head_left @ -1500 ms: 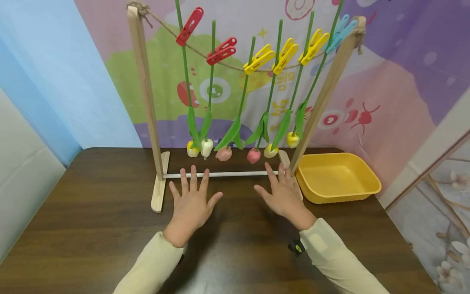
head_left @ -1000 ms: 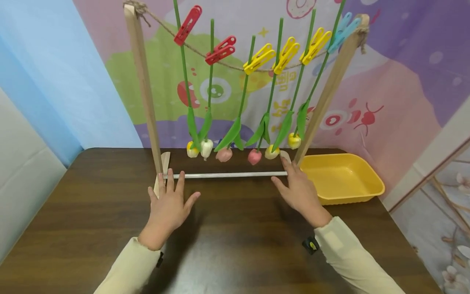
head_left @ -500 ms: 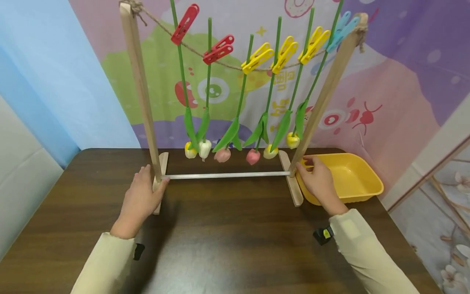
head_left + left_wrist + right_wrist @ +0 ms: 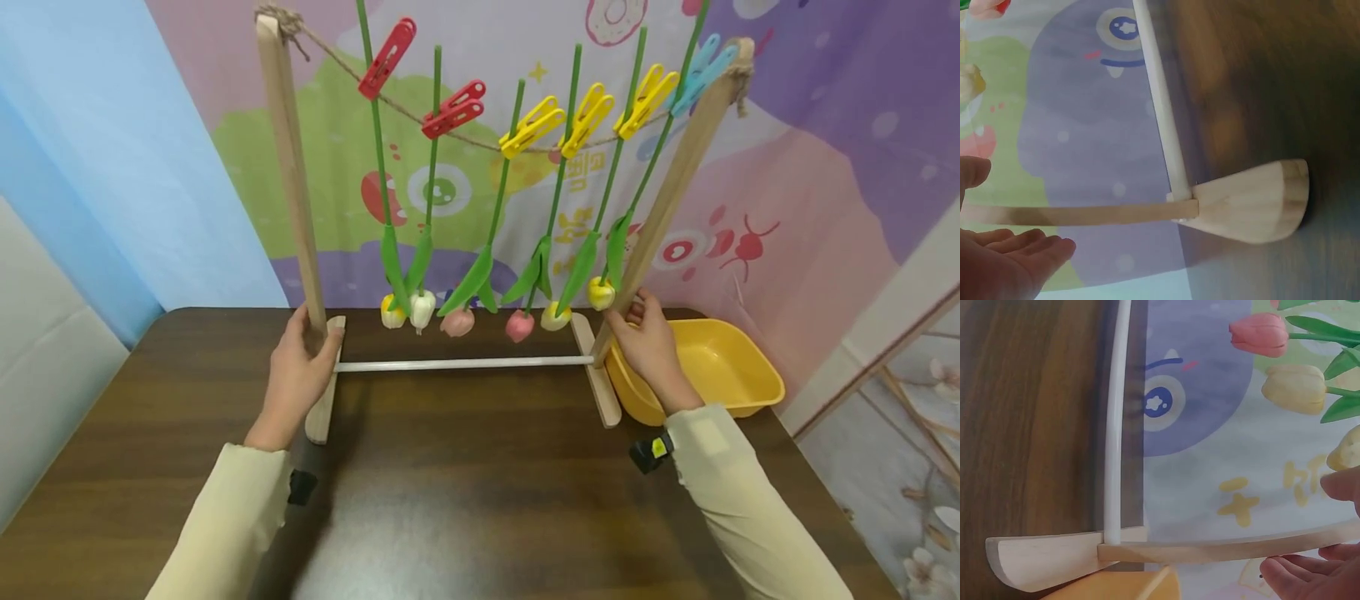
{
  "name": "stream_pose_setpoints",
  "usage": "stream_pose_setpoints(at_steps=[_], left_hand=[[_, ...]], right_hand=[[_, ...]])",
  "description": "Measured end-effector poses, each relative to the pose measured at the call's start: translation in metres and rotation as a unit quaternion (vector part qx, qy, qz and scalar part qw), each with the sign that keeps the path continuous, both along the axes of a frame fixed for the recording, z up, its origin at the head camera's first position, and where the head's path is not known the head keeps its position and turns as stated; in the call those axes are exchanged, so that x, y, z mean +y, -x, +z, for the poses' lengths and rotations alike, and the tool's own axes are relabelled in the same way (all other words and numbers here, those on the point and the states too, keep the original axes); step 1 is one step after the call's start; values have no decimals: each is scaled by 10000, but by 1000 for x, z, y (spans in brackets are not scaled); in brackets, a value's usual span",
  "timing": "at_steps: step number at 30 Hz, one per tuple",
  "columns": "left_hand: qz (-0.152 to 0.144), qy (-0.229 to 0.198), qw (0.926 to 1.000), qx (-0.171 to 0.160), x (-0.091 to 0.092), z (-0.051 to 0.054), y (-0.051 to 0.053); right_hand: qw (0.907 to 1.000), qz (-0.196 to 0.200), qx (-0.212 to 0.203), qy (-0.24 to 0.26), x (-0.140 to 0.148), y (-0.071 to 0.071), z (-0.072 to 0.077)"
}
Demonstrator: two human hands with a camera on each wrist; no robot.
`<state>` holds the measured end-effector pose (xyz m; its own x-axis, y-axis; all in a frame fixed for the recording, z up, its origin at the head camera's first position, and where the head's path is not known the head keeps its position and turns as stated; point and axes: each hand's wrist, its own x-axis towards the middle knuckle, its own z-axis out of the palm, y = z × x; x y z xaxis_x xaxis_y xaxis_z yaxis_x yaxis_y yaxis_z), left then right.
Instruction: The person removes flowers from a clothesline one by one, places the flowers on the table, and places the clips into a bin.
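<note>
A wooden frame with a twine line stands on the table, its left post (image 4: 291, 167) and right post (image 4: 675, 192) joined low down by a white rod (image 4: 465, 364). My left hand (image 4: 296, 375) is around the lower left post; in the left wrist view a gap shows between thumb and post. My right hand (image 4: 651, 346) is likewise at the lower right post, fingertips beside the wood and thumb apart from it in the right wrist view. Several tulips, among them a pink tulip (image 4: 520, 326), hang head down from the twine by red clothespins (image 4: 453, 109), yellow clothespins (image 4: 531, 127) and a blue clothespin (image 4: 702, 77).
Right of the frame, partly behind my right hand, sits a yellow basin (image 4: 723, 367). The frame's wooden feet, such as the left foot (image 4: 322, 412), rest on the dark table (image 4: 465, 500). A cartoon-printed backdrop (image 4: 810, 192) rises behind.
Both hands have moved outward from above the white rod, fingers spread, to the two posts, then slightly up along them. The tulips and clothespins still hang in the same order.
</note>
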<state>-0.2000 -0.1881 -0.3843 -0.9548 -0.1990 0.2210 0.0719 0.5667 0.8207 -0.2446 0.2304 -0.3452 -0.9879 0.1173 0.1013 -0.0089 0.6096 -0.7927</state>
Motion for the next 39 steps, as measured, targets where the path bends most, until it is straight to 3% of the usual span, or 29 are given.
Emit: stream_pose_setpoints(at_steps=[9,19,24,30,39], left_hand=[[536,-35,9982,248,6,-6,10],[1054,524,9917,526,5,-8,18],[1094,625,9910,462,6,-7,19],[1155,764,9877,723,7,-7,20],[1201,826,9861,793,8,-8,20]], right_hand=[[9989,-289,353,-102,-2,12,-8],[9940,-409,841,-567,-4,20,-17],[9902,-518,1069,-731,-3,24,-20],[9870,-510,1285,-821,-2,24,-21],[9861,-608,1180,-996,-2,21,-19]])
